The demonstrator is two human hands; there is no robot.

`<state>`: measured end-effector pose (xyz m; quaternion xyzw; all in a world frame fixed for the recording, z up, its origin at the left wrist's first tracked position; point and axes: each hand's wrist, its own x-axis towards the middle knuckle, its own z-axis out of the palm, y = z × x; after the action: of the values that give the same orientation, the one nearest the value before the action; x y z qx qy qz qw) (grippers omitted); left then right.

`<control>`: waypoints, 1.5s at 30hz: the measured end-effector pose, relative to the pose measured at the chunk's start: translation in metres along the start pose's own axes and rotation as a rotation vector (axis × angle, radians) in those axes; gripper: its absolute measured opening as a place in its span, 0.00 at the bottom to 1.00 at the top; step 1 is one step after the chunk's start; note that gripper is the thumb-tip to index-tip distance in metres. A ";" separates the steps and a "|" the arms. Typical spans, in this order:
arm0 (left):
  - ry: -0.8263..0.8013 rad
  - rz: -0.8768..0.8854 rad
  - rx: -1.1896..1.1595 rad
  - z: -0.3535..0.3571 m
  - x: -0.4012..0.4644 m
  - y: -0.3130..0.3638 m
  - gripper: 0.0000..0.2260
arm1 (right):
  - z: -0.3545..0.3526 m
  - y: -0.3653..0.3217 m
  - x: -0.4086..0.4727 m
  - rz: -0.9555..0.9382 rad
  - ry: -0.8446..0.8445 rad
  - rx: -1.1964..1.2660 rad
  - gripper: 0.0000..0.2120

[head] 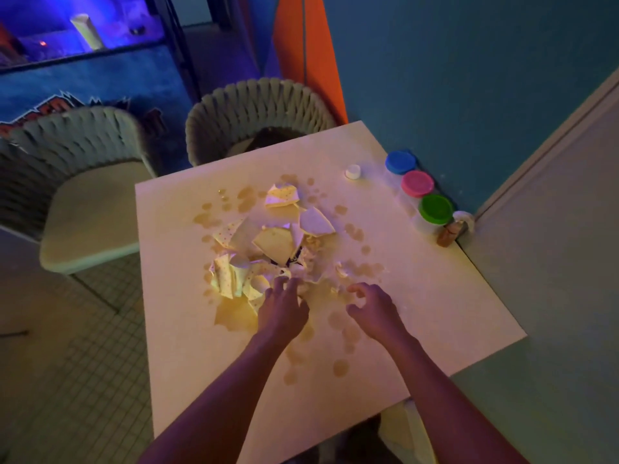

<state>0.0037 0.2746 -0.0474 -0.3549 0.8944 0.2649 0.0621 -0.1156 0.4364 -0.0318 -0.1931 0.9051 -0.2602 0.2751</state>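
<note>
- The ceramic shards (268, 249) are heaped on the table (435, 313), just toward 10 o'clock of its middle. Little, if anything, is judged cleared.
- The heap's long axis is judged to run from 7 to 1 o'clock.
- The left hand (283, 309) is laid on the heap's 6 o'clock edge; whether a shard is pinched cannot be told.
- The right hand (371, 309) is held loosely curled, with nothing gripped.
</note>
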 end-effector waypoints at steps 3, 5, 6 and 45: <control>-0.017 -0.046 0.001 0.000 0.017 0.003 0.26 | 0.007 -0.006 0.017 0.006 0.002 -0.093 0.14; -0.024 -0.088 0.002 0.000 0.030 0.006 0.26 | 0.012 -0.009 0.032 -0.010 -0.014 -0.148 0.14; -0.029 -0.096 0.013 -0.001 0.033 0.006 0.27 | 0.013 -0.010 0.035 -0.019 -0.019 -0.171 0.15; 0.115 -0.391 -0.236 0.006 0.115 0.055 0.12 | 0.003 -0.044 0.174 -0.200 -0.270 -0.184 0.21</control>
<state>-0.1184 0.2417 -0.0631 -0.5408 0.7736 0.3298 0.0194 -0.2391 0.3145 -0.0778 -0.3398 0.8562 -0.1740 0.3481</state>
